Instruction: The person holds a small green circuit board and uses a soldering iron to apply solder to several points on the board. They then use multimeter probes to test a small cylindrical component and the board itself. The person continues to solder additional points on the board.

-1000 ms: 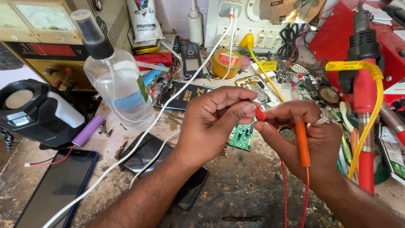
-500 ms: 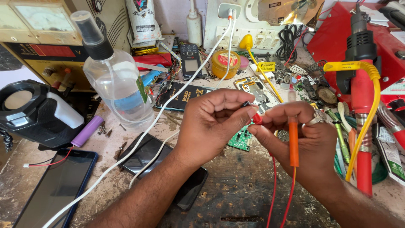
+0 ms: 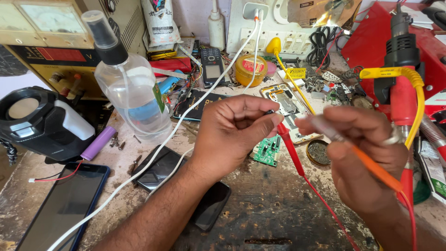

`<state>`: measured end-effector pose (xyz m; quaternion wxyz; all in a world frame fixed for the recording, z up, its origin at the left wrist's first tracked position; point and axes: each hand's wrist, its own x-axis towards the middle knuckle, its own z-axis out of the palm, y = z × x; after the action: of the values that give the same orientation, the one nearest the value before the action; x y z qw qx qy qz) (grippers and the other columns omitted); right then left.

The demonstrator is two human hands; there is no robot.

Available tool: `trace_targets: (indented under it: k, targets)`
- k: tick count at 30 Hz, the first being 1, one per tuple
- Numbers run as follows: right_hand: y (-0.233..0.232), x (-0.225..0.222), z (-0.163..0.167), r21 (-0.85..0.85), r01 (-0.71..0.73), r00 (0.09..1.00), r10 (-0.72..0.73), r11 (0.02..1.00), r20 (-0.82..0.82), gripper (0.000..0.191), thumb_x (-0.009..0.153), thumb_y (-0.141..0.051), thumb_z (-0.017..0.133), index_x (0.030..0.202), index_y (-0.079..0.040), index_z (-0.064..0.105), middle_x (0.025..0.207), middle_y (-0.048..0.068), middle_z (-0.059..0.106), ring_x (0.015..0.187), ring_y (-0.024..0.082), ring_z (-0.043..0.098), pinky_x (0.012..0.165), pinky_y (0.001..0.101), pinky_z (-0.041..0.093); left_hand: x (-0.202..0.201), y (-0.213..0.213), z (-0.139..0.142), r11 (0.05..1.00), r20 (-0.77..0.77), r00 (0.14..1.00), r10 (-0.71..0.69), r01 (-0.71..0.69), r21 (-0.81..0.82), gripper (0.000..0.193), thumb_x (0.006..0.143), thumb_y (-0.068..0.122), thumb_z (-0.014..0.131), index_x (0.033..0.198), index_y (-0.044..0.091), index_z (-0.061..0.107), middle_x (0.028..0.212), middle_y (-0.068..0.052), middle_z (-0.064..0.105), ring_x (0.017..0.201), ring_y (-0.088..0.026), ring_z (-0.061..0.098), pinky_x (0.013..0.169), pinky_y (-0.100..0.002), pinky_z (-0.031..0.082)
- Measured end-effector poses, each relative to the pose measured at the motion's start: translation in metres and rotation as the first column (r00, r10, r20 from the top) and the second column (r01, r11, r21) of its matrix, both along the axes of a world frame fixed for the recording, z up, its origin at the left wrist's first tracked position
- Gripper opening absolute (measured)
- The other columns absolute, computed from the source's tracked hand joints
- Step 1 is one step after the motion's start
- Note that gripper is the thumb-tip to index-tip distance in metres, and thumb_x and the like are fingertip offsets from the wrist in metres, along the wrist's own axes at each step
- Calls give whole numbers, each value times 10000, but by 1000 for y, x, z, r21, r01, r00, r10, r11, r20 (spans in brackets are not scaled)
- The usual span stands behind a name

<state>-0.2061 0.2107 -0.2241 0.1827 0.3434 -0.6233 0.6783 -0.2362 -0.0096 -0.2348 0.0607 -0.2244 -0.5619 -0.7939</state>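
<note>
My left hand (image 3: 234, 130) is raised over the bench, its thumb and fingers pinched on the tip of a red test probe (image 3: 290, 148) whose red wire trails down to the lower right. My right hand (image 3: 367, 153), wearing a ring, grips an orange-handled tool (image 3: 376, 169) with a pale metal tip pointing left toward the probe's tip. The two tips sit a short gap apart. Under the hands, a small green circuit board (image 3: 268, 151) lies on the worn bench.
A clear spray bottle (image 3: 132, 90) stands at the left, a black device (image 3: 39, 122) beside it. Dark phones (image 3: 65, 204) lie at the front left, crossed by a white cable (image 3: 153, 155). A yellow tin (image 3: 251, 69), an opened phone (image 3: 290, 109) and a hot-air tool (image 3: 402, 42) sit behind.
My right hand has pulled a little to the right, so the orange tool's tip now stands apart from the red probe's tip. The red probe hangs lower from my left fingers.
</note>
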Motion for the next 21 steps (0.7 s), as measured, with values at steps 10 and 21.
trace_targets:
  k: [10,21]
  targets:
    - [11,-9,-9,54,-58,994,52,997,92,195,1001,2,712,1161,39,607,1132,212,737,1109,260,746,1060,427,625,1,1,0,1000,-8,1000,-15,14,-28,185,961,-9,723,1142,-45,717,1022,-106,788,900,-82,729,807,-238,608]
    - [10,-12,-9,85,-64,989,52,994,140,251,975,3,714,1204,25,614,1145,209,742,1128,250,746,1047,406,618,0,0,-1,999,-19,1000,-15,14,-40,194,962,-2,722,1151,-47,716,1011,-108,787,892,-81,727,796,-235,603]
